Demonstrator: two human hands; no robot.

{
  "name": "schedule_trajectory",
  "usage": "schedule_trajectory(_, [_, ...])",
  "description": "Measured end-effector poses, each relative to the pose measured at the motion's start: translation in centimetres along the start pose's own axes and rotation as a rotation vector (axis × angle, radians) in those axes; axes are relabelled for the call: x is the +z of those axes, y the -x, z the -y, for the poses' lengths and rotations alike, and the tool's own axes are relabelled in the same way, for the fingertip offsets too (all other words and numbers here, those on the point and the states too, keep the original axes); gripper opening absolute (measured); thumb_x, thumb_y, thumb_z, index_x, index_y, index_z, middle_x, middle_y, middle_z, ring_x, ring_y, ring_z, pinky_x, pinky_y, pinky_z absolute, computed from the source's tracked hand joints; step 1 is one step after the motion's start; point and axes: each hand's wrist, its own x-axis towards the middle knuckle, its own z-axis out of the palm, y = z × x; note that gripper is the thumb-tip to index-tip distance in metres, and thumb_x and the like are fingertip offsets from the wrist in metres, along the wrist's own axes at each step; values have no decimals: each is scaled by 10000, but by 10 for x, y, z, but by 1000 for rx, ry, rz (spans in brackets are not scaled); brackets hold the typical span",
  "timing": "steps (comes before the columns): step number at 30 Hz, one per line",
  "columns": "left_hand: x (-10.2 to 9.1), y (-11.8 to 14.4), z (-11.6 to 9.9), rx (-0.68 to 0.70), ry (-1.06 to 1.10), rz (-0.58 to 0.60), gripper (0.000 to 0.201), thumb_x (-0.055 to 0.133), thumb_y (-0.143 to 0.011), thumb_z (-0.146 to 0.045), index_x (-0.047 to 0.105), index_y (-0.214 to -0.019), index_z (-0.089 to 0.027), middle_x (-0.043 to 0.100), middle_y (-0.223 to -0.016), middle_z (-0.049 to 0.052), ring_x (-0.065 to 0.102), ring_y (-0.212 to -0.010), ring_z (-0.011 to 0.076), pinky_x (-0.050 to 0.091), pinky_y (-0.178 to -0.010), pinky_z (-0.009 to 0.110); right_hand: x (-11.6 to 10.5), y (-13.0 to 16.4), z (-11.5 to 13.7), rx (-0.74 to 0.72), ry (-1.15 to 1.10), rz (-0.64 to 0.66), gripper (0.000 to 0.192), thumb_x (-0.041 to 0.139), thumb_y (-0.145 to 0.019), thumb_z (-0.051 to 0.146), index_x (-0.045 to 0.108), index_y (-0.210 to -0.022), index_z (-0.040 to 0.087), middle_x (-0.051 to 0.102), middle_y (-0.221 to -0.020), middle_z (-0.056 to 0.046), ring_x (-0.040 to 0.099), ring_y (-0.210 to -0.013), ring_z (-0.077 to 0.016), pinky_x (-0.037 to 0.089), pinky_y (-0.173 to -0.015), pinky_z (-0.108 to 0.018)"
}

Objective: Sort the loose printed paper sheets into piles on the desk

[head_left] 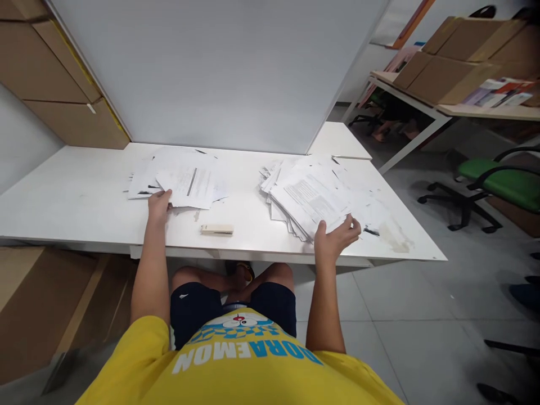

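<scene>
My left hand point(159, 207) pinches the near left corner of a printed paper sheet point(189, 183), which lies over other loose sheets on the left part of the white table. At the right pile of papers point(310, 194), my right hand point(336, 239) rests by the near edge, thumb and fingers apart, with nothing visibly gripped. That pile is thick and its sheets are fanned unevenly. Between the two piles, close to the front edge, lies a small cream oblong object point(216, 229) that looks like a stapler.
A tall grey panel point(219, 73) stands behind the white table point(248, 225). Cardboard boxes point(59, 79) are stacked at the back left, others sit below left. To the right are a green chair point(502, 177) and a second table point(485, 112) carrying boxes; a person's feet show beneath.
</scene>
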Motion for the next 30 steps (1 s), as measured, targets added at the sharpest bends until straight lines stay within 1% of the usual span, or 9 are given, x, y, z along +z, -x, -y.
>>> schedule_trajectory(2, [2,-3,-5,-44,44,96,108,686,-737,-170,600,-779,-120,536,-594,12,517,-517,135,509,-533,274,4,8,5,-75,-49,-4,656,524,-822,362,401,-1418,119,352,-1401,-239,345,-1335,-403,326,-1090,-622])
schedule_trajectory(5, [7,-3,-7,-59,127,171,118,671,-729,-145,554,-717,-142,524,-585,8,496,-501,122,487,-494,247,17,19,17,-186,-106,46,585,491,-845,361,432,-1384,138,396,-1366,-231,374,-1316,-390,337,-1076,-626])
schedule_trajectory(12, [32,2,0,-31,285,183,116,646,-788,-172,561,-868,-170,629,-778,32,653,-741,165,589,-716,310,58,52,46,-358,-101,273,503,420,-896,323,444,-1365,141,411,-1383,-230,377,-1320,-359,370,-1070,-599])
schedule_trajectory(17, [45,4,1,-14,237,243,277,682,-668,-39,613,-920,-129,702,-921,108,699,-914,241,585,-878,417,70,64,46,-390,20,359,529,439,-876,265,436,-1380,103,345,-1480,-248,289,-1402,-376,336,-1110,-610])
schedule_trajectory(21, [46,8,0,161,174,197,431,646,-666,-3,629,-1076,-132,683,-1189,126,637,-1159,242,467,-1092,393,70,63,45,-367,25,337,512,452,-874,260,456,-1365,114,372,-1472,-247,296,-1405,-378,346,-1100,-622])
schedule_trajectory(23, [41,8,-1,333,107,146,463,627,-719,-42,614,-1172,-140,648,-1284,117,584,-1251,224,404,-1150,360,70,63,46,-382,21,343,503,449,-879,258,462,-1363,125,383,-1470,-243,312,-1397,-377,354,-1090,-629])
schedule_trajectory(26, [27,7,0,589,11,83,462,604,-814,-142,570,-1274,-141,636,-1311,122,576,-1265,210,376,-1165,336,70,64,45,-405,6,357,488,439,-891,259,476,-1354,112,402,-1459,-245,331,-1387,-373,358,-1096,-616])
schedule_trajectory(28, [17,9,2,648,13,41,471,597,-860,-214,533,-1320,-135,625,-1323,139,579,-1264,215,374,-1164,336,70,64,43,-410,-15,366,478,446,-889,261,491,-1341,111,420,-1445,-243,344,-1381,-370,360,-1099,-610])
schedule_trajectory(30, [9,13,6,643,58,3,497,604,-884,-278,498,-1349,-137,600,-1355,152,556,-1297,218,367,-1165,330,70,61,44,-402,-61,376,466,456,-882,262,506,-1325,125,448,-1420,-234,369,-1370,-360,363,-1100,-608])
